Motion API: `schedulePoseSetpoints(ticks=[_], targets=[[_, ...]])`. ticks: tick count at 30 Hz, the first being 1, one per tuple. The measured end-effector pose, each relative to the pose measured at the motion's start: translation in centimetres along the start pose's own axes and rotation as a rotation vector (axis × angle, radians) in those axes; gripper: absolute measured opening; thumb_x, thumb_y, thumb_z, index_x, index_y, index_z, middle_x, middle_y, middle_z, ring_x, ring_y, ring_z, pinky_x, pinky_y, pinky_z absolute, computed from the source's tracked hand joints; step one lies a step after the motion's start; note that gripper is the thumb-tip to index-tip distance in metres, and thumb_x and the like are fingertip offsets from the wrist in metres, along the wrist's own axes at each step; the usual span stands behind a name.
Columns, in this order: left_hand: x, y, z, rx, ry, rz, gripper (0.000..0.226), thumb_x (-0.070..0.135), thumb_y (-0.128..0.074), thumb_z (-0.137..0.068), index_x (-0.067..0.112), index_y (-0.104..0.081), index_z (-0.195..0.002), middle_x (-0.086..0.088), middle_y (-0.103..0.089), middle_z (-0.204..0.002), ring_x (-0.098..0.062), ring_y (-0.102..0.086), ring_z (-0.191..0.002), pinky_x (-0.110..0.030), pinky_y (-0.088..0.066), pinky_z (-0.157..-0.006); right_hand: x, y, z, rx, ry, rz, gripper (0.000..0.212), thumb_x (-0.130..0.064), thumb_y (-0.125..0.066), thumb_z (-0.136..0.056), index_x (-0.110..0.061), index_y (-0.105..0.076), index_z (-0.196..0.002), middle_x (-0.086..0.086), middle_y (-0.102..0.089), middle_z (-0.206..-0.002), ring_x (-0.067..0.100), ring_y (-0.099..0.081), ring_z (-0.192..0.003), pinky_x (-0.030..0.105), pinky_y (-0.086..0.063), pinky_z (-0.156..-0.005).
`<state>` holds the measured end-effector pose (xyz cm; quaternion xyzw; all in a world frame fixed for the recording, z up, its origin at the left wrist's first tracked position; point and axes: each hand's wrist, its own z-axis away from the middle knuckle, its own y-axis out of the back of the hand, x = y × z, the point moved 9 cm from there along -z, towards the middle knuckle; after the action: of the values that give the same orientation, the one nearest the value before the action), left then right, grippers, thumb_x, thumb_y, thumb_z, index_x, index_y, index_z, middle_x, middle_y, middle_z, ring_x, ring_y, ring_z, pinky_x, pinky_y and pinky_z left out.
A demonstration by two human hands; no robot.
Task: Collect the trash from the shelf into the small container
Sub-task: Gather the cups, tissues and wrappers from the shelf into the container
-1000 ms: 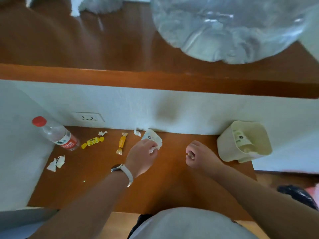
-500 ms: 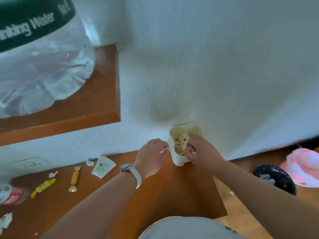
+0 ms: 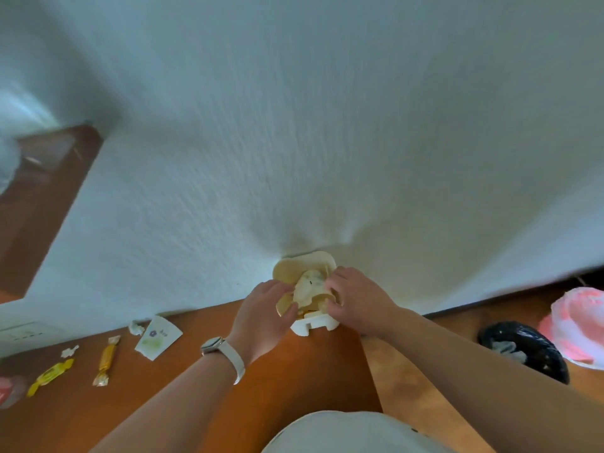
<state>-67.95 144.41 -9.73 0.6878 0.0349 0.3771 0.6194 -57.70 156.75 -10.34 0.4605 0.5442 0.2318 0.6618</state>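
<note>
— How many pieces of trash lie loose on the shelf (image 3: 294,380)?

— Five that I can count: one yellow wrapped candy (image 3: 50,376), one orange-gold wrapped candy (image 3: 106,361), one flattened paper cup (image 3: 158,337) with a flower print, one crumpled paper scrap (image 3: 136,327) just beside the cup by the wall, and one smaller white scrap (image 3: 69,351) between the two candies. At the far left edge there is also one bottle with a red label (image 3: 8,390), mostly cut off.

— And the small container (image 3: 315,322)?

— One, cream-coloured, standing at the back of the shelf against the wall. It holds crumpled paper and wrappers, too jumbled to count.

— The hands?

— Two, both at the container. The left hand (image 3: 264,317), with a white watch (image 3: 222,351) on its wrist, has its fingers curled together over the container's near left rim. The right hand (image 3: 358,300) has its fingers bent down onto the white paper inside; whether they pinch it I cannot tell.

— The surface and room?

— An orange-brown wooden shelf under a rough white wall (image 3: 327,125). One wall socket (image 3: 23,335) sits at the left. One higher wooden ledge (image 3: 42,191) shows upper left. On the wooden floor to the right stand one black bag (image 3: 526,351) and one pink-and-white object (image 3: 578,328).
</note>
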Motion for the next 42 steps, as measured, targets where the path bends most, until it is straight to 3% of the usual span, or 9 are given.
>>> schedulePoseSetpoints(ticks=[3, 7, 11, 14, 20, 31, 37, 42], targets=[[-0.4, 1.0, 1.1, 0.032, 0.047, -0.021, 0.040, 0.036, -0.056, -0.094, 0.025, -0.052, -0.132, 0.008, -0.050, -0.137, -0.012, -0.041, -0.129, -0.029, -0.035, -0.107, -0.5, -0.3, -0.6, -0.030, 0.080, 0.032, 0.022, -0.033, -0.052, -0.086, -0.015, -0.058, -0.099, -0.007, -0.050, -0.089, 0.013, -0.044, -0.082, 0.029, -0.040, -0.073], [-2.6, 2.5, 3.0, 0.070, 0.096, -0.066, 0.039, 0.034, -0.056, -0.095, 0.025, -0.052, -0.133, 0.007, -0.049, -0.140, -0.012, -0.039, -0.131, -0.028, -0.031, -0.108, -3.1, -1.6, -1.9, -0.102, 0.196, 0.103, 0.036, -0.042, -0.044, -0.086, -0.016, -0.058, -0.106, -0.001, -0.059, -0.100, 0.018, -0.053, -0.091, 0.037, -0.046, -0.080], [-6.3, 4.0, 5.9, 0.122, 0.172, -0.071, 0.038, 0.034, -0.055, -0.094, 0.023, -0.052, -0.131, 0.008, -0.049, -0.137, -0.011, -0.041, -0.127, -0.025, -0.032, -0.106, -7.1, -3.3, -2.7, -0.142, 0.307, 0.144, 0.040, -0.043, -0.047, -0.089, -0.014, -0.060, -0.115, 0.002, -0.062, -0.115, 0.023, -0.055, -0.104, 0.042, -0.045, -0.092], [-9.6, 5.2, 8.7, 0.173, 0.237, -0.027, 0.037, 0.036, -0.055, -0.093, 0.025, -0.055, -0.128, 0.009, -0.050, -0.135, -0.009, -0.043, -0.124, -0.034, -0.039, -0.105, -10.1, -4.8, -3.0, -0.159, 0.356, 0.146, 0.045, -0.044, -0.046, -0.091, -0.016, -0.056, -0.125, 0.001, -0.059, -0.127, 0.021, -0.053, -0.117, 0.042, -0.043, -0.100], [-17.7, 6.9, 14.3, 0.160, 0.320, -0.105, 0.040, 0.041, -0.051, -0.094, 0.029, -0.051, -0.131, 0.009, -0.047, -0.140, -0.011, -0.040, -0.131, -0.038, -0.038, -0.107, -15.7, -8.9, -4.3, -0.197, 0.396, 0.216, 0.047, -0.048, -0.043, -0.093, -0.020, -0.052, -0.129, -0.005, -0.054, -0.130, 0.015, -0.050, -0.117, 0.034, -0.042, -0.098], [-36.7, 10.4, 20.2, 0.113, 0.461, -0.142, 0.048, 0.042, -0.053, -0.093, 0.026, -0.046, -0.137, 0.002, -0.045, -0.146, -0.018, -0.040, -0.135, -0.039, -0.037, -0.107, -24.5, -19.5, -8.8, -0.348, 0.197, 0.302, 0.057, -0.052, -0.049, -0.092, -0.022, -0.041, -0.140, -0.003, -0.044, -0.144, 0.019, -0.042, -0.131, 0.036, -0.038, -0.107], [-42.7, 10.3, 19.3, 0.128, 0.442, -0.008, 0.043, 0.041, -0.052, -0.093, 0.023, -0.049, -0.131, 0.004, -0.054, -0.127, -0.012, -0.052, -0.113, -0.027, -0.047, -0.090, -27.3, -25.1, -11.8, -0.378, -0.022, 0.286, 0.061, -0.053, -0.055, -0.087, -0.021, -0.040, -0.137, -0.003, -0.050, -0.132, 0.016, -0.050, -0.117, 0.033, -0.049, -0.094], [-45.3, 9.3, 17.1, 0.152, 0.442, 0.112, 0.035, 0.039, -0.053, -0.093, 0.020, -0.056, -0.122, 0.008, -0.059, -0.104, -0.008, -0.055, -0.091, -0.024, -0.050, -0.078, -29.7, -27.3, -14.5, -0.300, -0.054, 0.295, 0.058, -0.051, -0.058, -0.084, -0.020, -0.045, -0.131, -0.003, -0.052, -0.123, 0.012, -0.051, -0.108, 0.030, -0.052, -0.087]])
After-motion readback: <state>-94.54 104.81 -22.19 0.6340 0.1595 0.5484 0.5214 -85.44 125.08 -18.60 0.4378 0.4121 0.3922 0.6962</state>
